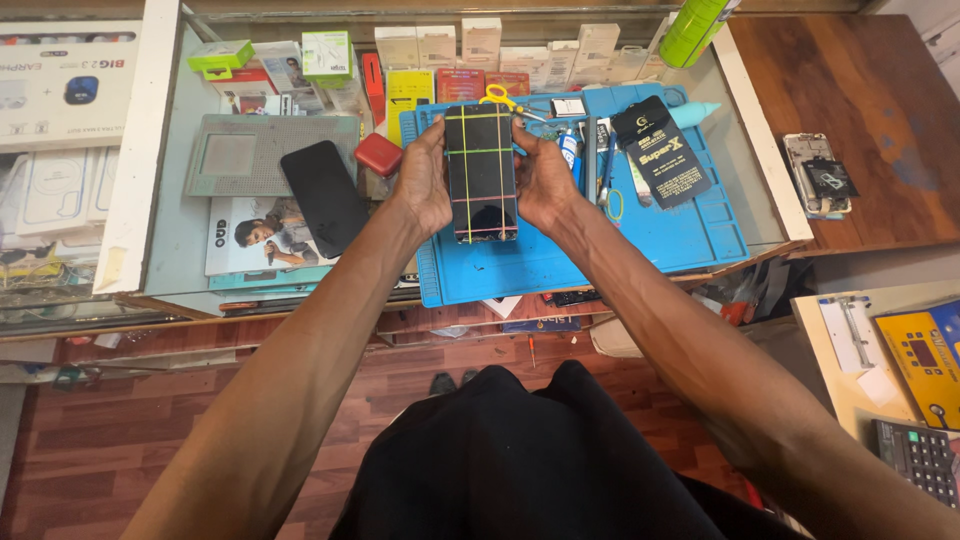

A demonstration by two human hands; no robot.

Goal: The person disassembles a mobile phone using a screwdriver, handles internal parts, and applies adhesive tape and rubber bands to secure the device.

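Note:
Both my hands hold a black phone [481,172] upright over a blue work mat [690,235]. Coloured rubber bands, yellow, green and pink, cross the phone lengthwise and sideways. My left hand [423,182] grips its left edge and my right hand [546,178] grips its right edge, thumbs on the front. A second black phone [324,195] lies face down on the glass counter to the left. A small red box [379,154] sits beside it.
The mat carries yellow-handled scissors [505,101], small tools and a black packet [660,150]. A grey perforated pad [260,153] and magazines [255,235] lie left. An opened phone [818,173] rests on the wooden table at right. A green can [692,30] stands at the back.

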